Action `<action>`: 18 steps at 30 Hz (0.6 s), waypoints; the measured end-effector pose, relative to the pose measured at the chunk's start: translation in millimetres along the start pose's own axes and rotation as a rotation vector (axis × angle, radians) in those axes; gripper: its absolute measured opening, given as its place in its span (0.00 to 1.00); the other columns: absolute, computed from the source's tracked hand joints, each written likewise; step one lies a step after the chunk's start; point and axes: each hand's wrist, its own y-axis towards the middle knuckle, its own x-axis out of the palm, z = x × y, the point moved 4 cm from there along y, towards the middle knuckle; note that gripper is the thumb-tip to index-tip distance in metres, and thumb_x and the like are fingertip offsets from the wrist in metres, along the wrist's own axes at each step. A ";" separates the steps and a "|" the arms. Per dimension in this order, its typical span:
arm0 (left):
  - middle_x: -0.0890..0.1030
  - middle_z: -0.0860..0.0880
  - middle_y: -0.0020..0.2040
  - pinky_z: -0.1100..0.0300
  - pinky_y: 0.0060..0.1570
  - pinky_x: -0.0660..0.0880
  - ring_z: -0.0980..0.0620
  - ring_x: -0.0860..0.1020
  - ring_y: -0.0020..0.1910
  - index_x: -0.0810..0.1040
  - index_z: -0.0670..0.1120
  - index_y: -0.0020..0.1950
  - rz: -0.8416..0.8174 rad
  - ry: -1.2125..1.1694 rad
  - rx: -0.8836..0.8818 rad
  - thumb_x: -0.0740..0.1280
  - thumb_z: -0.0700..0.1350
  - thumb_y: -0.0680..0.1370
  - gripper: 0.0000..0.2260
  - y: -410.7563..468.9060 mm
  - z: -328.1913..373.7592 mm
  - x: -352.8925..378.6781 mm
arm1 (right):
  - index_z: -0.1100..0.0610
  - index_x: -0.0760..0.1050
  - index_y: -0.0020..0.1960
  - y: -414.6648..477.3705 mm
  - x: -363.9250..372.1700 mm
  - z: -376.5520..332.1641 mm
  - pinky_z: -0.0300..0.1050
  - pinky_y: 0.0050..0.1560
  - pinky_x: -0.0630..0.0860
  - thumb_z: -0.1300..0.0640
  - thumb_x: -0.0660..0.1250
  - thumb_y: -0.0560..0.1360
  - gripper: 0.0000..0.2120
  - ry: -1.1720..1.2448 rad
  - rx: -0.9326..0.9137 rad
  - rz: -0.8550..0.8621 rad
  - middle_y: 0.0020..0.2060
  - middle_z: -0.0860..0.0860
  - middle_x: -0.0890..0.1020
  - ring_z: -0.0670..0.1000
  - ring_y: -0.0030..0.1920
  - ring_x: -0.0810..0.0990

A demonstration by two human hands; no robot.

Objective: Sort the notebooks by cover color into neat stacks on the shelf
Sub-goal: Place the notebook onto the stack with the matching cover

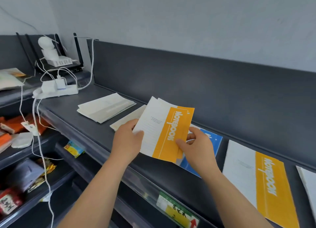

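Yellow-n-white notebooks (164, 130), looks like 2 or more fanned together, are held up just over the shelf (68, 108) w/ both hands. Left hand (127, 142) clamps the white edge, thumb on top and fingers underneath. Right hand (198, 149) pinches the bottom of the yellow band btwn thumb and fingers.

So imo we're mid-sort, gathering the yellows. Blue notebook (213, 142) lies flat right under them, partly hidden. Another yellow notebook (266, 181) lies flat further right, apart. Cream stack (106, 108) sits off to the left.

Next move prob: square up the held ones, then set them on the loose yellow one w/ edges lined up. Covers look thin and floppy, "Notebook" in white down the yellow band.
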 end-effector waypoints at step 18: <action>0.76 0.49 0.48 0.55 0.42 0.75 0.51 0.75 0.42 0.76 0.48 0.50 -0.253 0.243 0.106 0.62 0.40 0.78 0.04 126.4 -87.5 -25.7 | 0.52 0.67 0.47 59.4 108.5 -30.4 0.50 0.60 0.67 0.44 0.58 0.78 0.11 -0.647 0.221 -0.040 0.46 0.50 0.77 0.51 0.48 0.76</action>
